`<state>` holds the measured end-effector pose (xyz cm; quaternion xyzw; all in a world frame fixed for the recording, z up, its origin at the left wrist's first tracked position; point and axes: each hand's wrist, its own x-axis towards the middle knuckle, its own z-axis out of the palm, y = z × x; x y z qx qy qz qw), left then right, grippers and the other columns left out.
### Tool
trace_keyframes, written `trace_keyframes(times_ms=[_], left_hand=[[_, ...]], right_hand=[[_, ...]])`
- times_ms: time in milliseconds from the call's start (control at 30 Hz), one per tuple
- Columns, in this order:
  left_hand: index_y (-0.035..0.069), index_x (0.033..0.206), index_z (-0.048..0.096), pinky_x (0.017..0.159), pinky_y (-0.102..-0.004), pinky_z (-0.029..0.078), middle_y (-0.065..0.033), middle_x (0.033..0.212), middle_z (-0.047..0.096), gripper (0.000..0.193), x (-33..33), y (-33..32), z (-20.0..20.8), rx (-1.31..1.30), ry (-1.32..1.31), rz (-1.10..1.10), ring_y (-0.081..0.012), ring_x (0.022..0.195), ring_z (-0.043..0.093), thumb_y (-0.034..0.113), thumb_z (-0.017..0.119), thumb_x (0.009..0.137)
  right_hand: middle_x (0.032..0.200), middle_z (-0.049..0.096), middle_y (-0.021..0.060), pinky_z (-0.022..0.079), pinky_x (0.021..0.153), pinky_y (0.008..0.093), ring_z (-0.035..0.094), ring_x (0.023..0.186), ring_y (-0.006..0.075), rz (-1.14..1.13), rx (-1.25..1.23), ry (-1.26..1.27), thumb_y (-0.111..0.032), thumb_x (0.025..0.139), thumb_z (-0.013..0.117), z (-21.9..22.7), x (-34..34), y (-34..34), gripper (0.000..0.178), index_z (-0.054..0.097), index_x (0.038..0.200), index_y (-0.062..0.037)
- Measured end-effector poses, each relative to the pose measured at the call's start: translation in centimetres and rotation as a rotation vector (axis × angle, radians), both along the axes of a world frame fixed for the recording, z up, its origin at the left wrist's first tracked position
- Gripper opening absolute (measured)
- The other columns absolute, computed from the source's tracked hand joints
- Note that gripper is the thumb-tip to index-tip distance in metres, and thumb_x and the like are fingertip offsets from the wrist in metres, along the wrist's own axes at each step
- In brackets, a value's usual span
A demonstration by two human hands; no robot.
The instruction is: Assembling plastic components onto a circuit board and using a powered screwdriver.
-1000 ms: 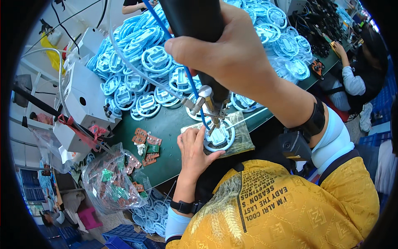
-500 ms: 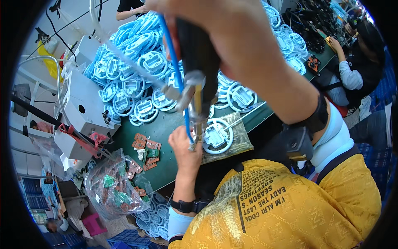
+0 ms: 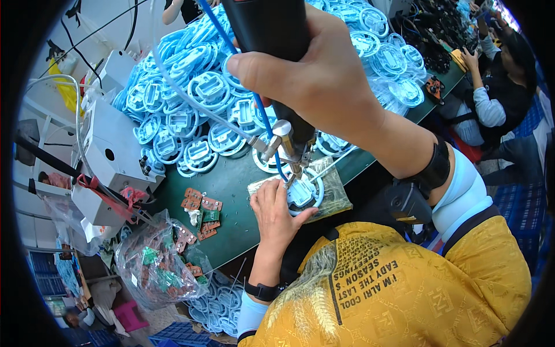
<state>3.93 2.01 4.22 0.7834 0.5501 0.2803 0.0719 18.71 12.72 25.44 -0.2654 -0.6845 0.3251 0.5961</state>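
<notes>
Black driver (image 3: 270, 32) points tip-down, long axis seemingly steep, right hand (image 3: 321, 75) gripping it, left hand (image 3: 274, 215) holding blue ring (image 3: 303, 195).

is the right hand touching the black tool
Touching: the head view shows the right hand wrapped around the black tool, its thumb pressed across the body.

Pale-blue ring piece (image 3: 302, 194) lies flat near the worktop's (image 3: 238, 217) front edge; black handheld driver (image 3: 267, 34) leans over it, tip down
</notes>
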Motion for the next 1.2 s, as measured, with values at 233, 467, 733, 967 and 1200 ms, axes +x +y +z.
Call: trace_keyframes(times_ms=[233,467,733,967,1200], left_hand=[[0.0,0.114,0.062,0.1,-0.0483,0.031,-0.0127,0.113,0.053,0.078,0.0,0.0,0.6,-0.013,0.02,0.018,-0.0327,0.112,0.05,0.041,0.092,0.055],[0.0,0.109,0.064,0.1,-0.0483,0.031,-0.0123,0.11,0.052,0.074,0.3,0.1,0.9,-0.054,0.041,0.027,-0.0321,0.111,0.049,0.043,0.091,0.056],[0.0,0.125,0.058,0.1,-0.0476,0.033,-0.0154,0.11,0.054,0.087,-0.3,-1.1,0.5,0.02,0.077,0.041,-0.0347,0.11,0.05,0.043,0.091,0.058],[0.001,0.129,0.055,0.099,-0.0476,0.033,-0.0131,0.112,0.054,0.087,-0.8,-2.0,-0.6,0.053,0.054,0.178,-0.0332,0.113,0.05,0.038,0.091,0.059],[0.007,0.117,0.06,0.098,-0.0491,0.034,-0.0131,0.112,0.056,0.07,-0.5,-1.9,-0.3,0.035,0.021,0.167,-0.0341,0.112,0.05,0.033,0.091,0.06]], right_hand=[[0.069,0.053,0.0007,0.04,0.054,0.0276,0.049,0.06,0.0085,0.017,-0.069,0.027,-0.012,0.082,0.072,0.0,-0.4,0.6,0.021,0.056,0.087,-0.0003],[0.063,0.056,0.0049,0.045,0.055,0.032,0.054,0.056,0.0163,-0.075,0.03,0.069,-0.02,0.069,0.074,-2.0,-0.6,1.7,0.028,0.059,0.082,-0.0008],[0.065,0.058,0.0046,0.045,0.055,0.0315,0.053,0.057,0.0148,0.061,-0.071,0.099,-0.022,0.071,0.077,-1.6,-0.9,1.7,0.03,0.06,0.084,-0.0011],[0.066,0.055,0.0008,0.041,0.053,0.028,0.051,0.058,0.0093,0.192,-0.093,0.081,-0.016,0.078,0.074,0.9,-0.3,-1.0,0.023,0.059,0.086,-0.0007],[0.063,0.055,0.0027,0.043,0.054,0.0304,0.052,0.056,0.0128,0.122,-0.055,0.125,-0.02,0.072,0.074,-1.1,-1.1,-1.6,0.027,0.058,0.083,-0.0019]])
